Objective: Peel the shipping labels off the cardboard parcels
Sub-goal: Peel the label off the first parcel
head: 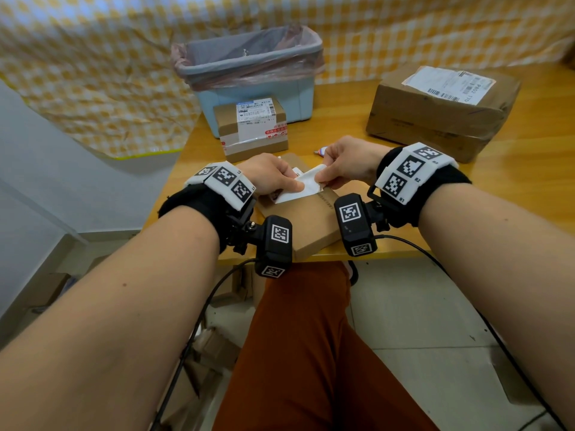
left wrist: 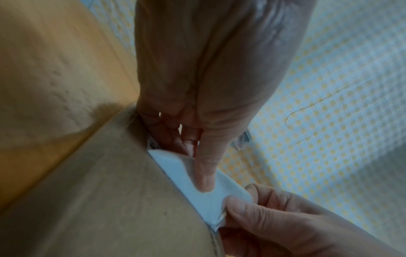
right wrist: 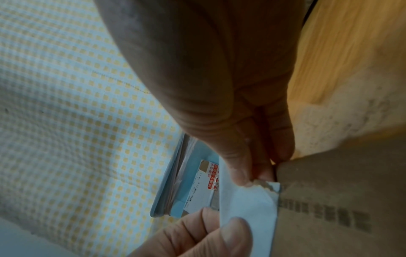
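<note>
Cardboard parcels [head: 253,127] [head: 445,110] flank blue bin [head: 249,82] beyond both hands.

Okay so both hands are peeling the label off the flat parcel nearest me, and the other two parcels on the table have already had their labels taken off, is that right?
Not quite. The small parcel by the bin and the big parcel still carry their labels, as the head view shows. The rest holds: the left hand and right hand are both on the label of the flat parcel.

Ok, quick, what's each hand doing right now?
Left hand: pinching the white label on the flat parcel.
Right hand: pinching the label's torn corner.
</note>
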